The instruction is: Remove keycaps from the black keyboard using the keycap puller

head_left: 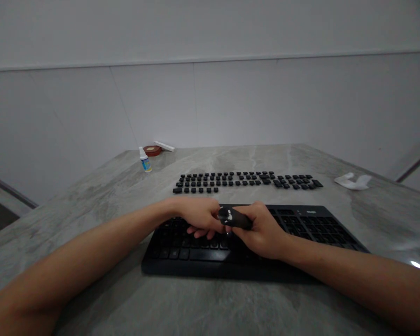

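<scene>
A black keyboard [210, 268] lies on the table before me, both of my hands over its middle. My right hand [266, 235] is wrapped round a black-handled tool [243, 219]; pale marks show on the handle's end, and its working end is mostly hidden by my hands. Close against that handle, my left hand [203, 214] has its fingers curled over the keys. Whatever its thumb and forefinger may pinch is hidden. Behind the keyboard, loose black keycaps [231, 177] lie in several rows on the tabletop.
The grey marbled table [101, 196] reaches to a pale wall. At the back left stand a small white-and-blue spray bottle [145, 161], a reddish-brown round object [152, 150] and a white strip [164, 146]. A crumpled white piece [353, 181] lies on the right.
</scene>
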`<control>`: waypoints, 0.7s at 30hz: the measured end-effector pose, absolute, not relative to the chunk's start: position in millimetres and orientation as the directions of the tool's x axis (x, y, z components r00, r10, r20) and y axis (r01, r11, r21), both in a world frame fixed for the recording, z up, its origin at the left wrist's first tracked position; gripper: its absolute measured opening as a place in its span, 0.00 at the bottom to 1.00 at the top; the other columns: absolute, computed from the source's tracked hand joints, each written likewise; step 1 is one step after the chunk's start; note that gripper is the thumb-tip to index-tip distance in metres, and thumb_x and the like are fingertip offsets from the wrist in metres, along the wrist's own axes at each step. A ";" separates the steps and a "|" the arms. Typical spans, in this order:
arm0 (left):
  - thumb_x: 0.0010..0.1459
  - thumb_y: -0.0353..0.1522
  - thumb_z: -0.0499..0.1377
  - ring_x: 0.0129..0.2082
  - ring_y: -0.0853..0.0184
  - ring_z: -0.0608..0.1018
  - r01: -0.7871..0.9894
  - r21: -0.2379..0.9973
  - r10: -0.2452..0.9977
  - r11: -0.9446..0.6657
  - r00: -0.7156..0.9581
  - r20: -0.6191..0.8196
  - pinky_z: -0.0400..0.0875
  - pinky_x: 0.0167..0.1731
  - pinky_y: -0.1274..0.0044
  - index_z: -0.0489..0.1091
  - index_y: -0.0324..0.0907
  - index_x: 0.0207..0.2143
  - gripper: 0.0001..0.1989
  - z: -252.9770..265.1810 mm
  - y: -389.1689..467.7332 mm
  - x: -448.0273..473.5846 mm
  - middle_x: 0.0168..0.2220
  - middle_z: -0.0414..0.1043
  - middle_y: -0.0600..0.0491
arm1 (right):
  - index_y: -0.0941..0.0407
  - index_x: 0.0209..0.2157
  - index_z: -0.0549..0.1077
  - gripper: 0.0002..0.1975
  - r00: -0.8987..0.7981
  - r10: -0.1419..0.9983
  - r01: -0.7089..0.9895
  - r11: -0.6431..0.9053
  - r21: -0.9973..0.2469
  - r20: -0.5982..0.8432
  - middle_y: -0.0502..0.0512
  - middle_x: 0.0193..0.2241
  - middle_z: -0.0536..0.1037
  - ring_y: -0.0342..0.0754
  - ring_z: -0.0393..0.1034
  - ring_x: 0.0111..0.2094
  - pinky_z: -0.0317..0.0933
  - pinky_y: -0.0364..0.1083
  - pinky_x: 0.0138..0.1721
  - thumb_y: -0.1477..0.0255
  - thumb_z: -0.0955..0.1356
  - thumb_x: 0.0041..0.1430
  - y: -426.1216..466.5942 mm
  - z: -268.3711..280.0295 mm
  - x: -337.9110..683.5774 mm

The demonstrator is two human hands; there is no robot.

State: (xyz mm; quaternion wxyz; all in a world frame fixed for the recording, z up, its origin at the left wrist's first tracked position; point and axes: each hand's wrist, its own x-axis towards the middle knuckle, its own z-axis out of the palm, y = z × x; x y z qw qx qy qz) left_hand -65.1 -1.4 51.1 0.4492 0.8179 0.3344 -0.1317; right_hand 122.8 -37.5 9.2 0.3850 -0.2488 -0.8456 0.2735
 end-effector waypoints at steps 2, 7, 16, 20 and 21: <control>0.60 0.35 0.52 0.11 0.75 0.67 0.670 0.652 0.417 -0.354 0.737 -0.532 0.61 0.14 0.84 0.67 0.37 0.21 0.16 52.9 -0.6 -65.4 0.13 0.65 0.58 | 0.58 0.21 0.72 0.09 -0.569 0.611 0.201 0.752 -0.627 0.550 0.46 0.15 0.69 0.38 0.59 0.17 0.53 0.38 0.20 0.80 0.62 0.49 -38.2 10.2 123.7; 0.55 0.31 0.54 0.11 0.75 0.68 0.723 0.583 0.604 -0.370 0.664 -0.440 0.61 0.15 0.84 0.65 0.39 0.24 0.08 54.6 -5.8 -62.3 0.14 0.65 0.60 | 0.58 0.17 0.67 0.10 -0.527 0.610 0.262 0.779 -0.569 0.592 0.45 0.13 0.64 0.37 0.54 0.15 0.48 0.38 0.19 0.80 0.62 0.49 -37.0 10.2 124.5; 0.63 0.48 0.50 0.14 0.72 0.69 0.752 0.539 0.630 -0.379 0.637 -0.445 0.63 0.16 0.81 0.64 0.39 0.25 0.23 52.5 0.0 -67.7 0.18 0.65 0.58 | 0.57 0.19 0.75 0.09 -0.382 0.833 0.238 0.508 -0.828 0.401 0.49 0.18 0.73 0.44 0.67 0.23 0.60 0.43 0.28 0.76 0.64 0.46 -24.9 9.4 123.3; 0.61 0.49 0.54 0.16 0.74 0.69 0.701 0.510 0.599 -0.498 0.704 -0.382 0.61 0.20 0.81 0.67 0.39 0.28 0.21 59.9 9.3 -78.7 0.20 0.67 0.58 | 0.57 0.19 0.75 0.06 -0.231 0.911 0.178 0.385 -0.906 0.341 0.48 0.14 0.68 0.43 0.60 0.20 0.54 0.43 0.24 0.73 0.66 0.43 -19.1 10.1 127.1; 0.59 0.48 0.58 0.19 0.74 0.70 0.676 0.490 0.603 -0.551 0.728 -0.326 0.61 0.22 0.81 0.68 0.39 0.29 0.20 60.3 11.5 -80.9 0.22 0.68 0.58 | 0.57 0.19 0.74 0.06 -0.198 0.926 0.152 0.353 -0.923 0.321 0.46 0.13 0.64 0.42 0.57 0.18 0.51 0.43 0.22 0.73 0.66 0.43 -17.4 9.5 128.0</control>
